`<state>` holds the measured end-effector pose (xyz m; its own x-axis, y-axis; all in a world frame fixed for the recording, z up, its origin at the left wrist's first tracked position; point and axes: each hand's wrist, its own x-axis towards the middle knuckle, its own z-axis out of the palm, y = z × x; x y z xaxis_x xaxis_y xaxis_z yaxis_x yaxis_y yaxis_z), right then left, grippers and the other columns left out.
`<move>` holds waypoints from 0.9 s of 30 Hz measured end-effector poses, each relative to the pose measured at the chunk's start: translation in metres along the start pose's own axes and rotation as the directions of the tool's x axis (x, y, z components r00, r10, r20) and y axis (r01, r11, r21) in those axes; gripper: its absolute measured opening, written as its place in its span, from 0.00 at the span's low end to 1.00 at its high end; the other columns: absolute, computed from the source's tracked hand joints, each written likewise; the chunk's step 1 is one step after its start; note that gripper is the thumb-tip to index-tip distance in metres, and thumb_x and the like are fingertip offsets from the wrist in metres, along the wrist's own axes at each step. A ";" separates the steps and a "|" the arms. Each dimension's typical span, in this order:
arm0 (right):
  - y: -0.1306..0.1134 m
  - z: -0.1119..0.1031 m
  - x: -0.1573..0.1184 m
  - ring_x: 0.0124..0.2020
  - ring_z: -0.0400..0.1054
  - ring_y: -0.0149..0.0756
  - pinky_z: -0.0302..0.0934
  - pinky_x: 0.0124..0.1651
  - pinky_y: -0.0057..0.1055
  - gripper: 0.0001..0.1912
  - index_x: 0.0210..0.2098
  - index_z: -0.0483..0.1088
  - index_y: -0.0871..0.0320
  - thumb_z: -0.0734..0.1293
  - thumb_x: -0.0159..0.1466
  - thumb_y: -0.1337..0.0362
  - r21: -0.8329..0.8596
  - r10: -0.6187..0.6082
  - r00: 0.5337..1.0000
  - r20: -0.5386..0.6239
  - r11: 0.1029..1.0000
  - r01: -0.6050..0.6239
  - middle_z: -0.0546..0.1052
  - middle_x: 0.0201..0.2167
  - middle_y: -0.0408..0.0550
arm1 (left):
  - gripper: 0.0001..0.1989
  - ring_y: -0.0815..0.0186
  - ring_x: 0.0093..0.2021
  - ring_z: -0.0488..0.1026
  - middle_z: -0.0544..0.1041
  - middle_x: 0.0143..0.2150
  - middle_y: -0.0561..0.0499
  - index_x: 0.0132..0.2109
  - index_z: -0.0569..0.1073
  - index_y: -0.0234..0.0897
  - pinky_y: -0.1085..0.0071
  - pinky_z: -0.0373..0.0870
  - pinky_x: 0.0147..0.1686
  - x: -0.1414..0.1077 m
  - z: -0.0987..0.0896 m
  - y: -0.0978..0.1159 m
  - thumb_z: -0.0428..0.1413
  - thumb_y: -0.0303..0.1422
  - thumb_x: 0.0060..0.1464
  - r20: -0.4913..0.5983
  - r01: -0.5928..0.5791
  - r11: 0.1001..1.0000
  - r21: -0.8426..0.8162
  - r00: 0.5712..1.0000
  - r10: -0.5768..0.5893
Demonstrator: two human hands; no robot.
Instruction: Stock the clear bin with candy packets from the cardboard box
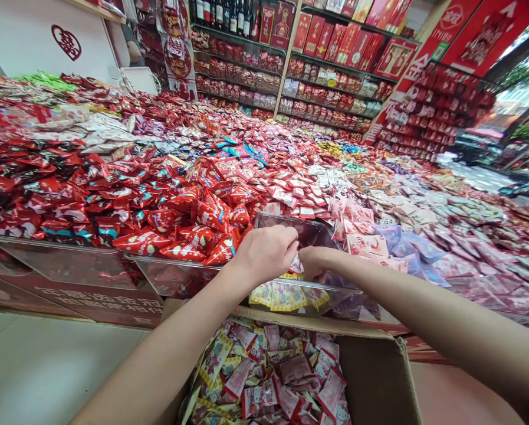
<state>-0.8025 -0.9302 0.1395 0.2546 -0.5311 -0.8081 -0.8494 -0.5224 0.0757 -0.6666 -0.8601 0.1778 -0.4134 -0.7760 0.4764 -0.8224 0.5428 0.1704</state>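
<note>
My left hand (270, 252) is over a clear plastic bin (167, 274) at the display's front edge, its fingers curled in. Close beside it, my right hand (312, 261) reaches down into the same bin, bent at the wrist, its fingers curled and mostly hidden. A small white and red candy packet (296, 265) shows between the two hands; which hand grips it is unclear. Yellow and white candy packets (287, 296) lie at the bin's bottom, behind its front wall. Below stands an open cardboard box (374, 378) holding pink, red and yellow candy packets (259, 395).
Red-wrapped candies (211, 215) are heaped left of the hands, pink and lilac packets (365, 243) to the right. More candy piles stretch back to shelves (286, 65) of bottles and red boxes. Tiled floor (47, 360) shows at lower left.
</note>
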 end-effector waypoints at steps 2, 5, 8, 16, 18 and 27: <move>0.002 -0.010 -0.009 0.28 0.69 0.37 0.61 0.28 0.25 0.11 0.29 0.71 0.72 0.64 0.46 0.73 -0.049 0.071 0.997 -0.033 0.996 -0.073 0.73 0.20 0.51 | 0.11 0.62 0.36 0.73 0.75 0.35 0.48 0.38 0.70 0.36 0.68 0.68 0.32 0.000 0.001 0.000 0.44 0.32 0.56 0.002 0.000 1.000 0.003 1.000 0.000; 0.006 -0.024 -0.022 0.29 0.70 0.38 0.62 0.28 0.25 0.12 0.32 0.70 0.73 0.63 0.47 0.75 -0.080 0.068 0.984 -0.162 0.993 -0.082 0.75 0.26 0.55 | 0.11 0.61 0.35 0.73 0.75 0.35 0.49 0.38 0.70 0.36 0.68 0.68 0.31 0.000 0.001 0.000 0.44 0.32 0.56 0.002 0.004 1.000 0.012 1.000 -0.004; 0.007 -0.028 -0.026 0.24 0.70 0.34 0.62 0.25 0.25 0.14 0.37 0.69 0.70 0.61 0.50 0.75 -0.023 -0.024 0.990 -0.143 1.000 0.021 0.75 0.29 0.53 | 0.11 0.61 0.35 0.73 0.75 0.35 0.49 0.38 0.70 0.37 0.69 0.68 0.31 0.000 0.001 0.000 0.44 0.33 0.56 0.004 0.005 1.000 0.008 1.000 -0.005; -0.009 -0.006 -0.010 0.31 0.69 0.37 0.61 0.32 0.27 0.14 0.35 0.71 0.65 0.60 0.50 0.78 -0.178 -0.215 0.964 -0.155 0.966 0.187 0.76 0.32 0.52 | 0.10 0.61 0.33 0.73 0.75 0.33 0.50 0.38 0.70 0.37 0.69 0.67 0.29 0.001 0.000 0.001 0.44 0.32 0.56 0.015 0.008 0.999 0.035 1.000 -0.008; -0.009 -0.004 -0.011 0.30 0.69 0.35 0.61 0.30 0.25 0.17 0.37 0.70 0.63 0.59 0.50 0.79 -0.157 -0.202 0.969 -0.142 0.971 0.180 0.76 0.34 0.50 | 0.11 0.62 0.33 0.73 0.75 0.33 0.51 0.38 0.70 0.37 0.69 0.67 0.28 0.001 0.000 0.001 0.44 0.33 0.56 0.017 0.009 0.999 0.039 1.000 -0.010; -0.008 0.008 -0.008 0.36 0.68 0.45 0.62 0.35 0.32 0.15 0.38 0.71 0.69 0.63 0.51 0.73 -0.152 -0.080 0.986 -0.148 0.987 0.057 0.75 0.36 0.59 | 0.11 0.62 0.34 0.73 0.75 0.34 0.50 0.38 0.70 0.37 0.69 0.68 0.31 0.000 0.000 0.001 0.44 0.33 0.56 0.023 0.010 1.000 0.025 1.000 -0.010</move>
<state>-0.8015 -0.9169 0.1409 0.3872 -0.5809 -0.7160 -0.7535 -0.6469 0.1174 -0.6674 -0.8601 0.1777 -0.4139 -0.7887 0.4546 -0.8358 0.5271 0.1534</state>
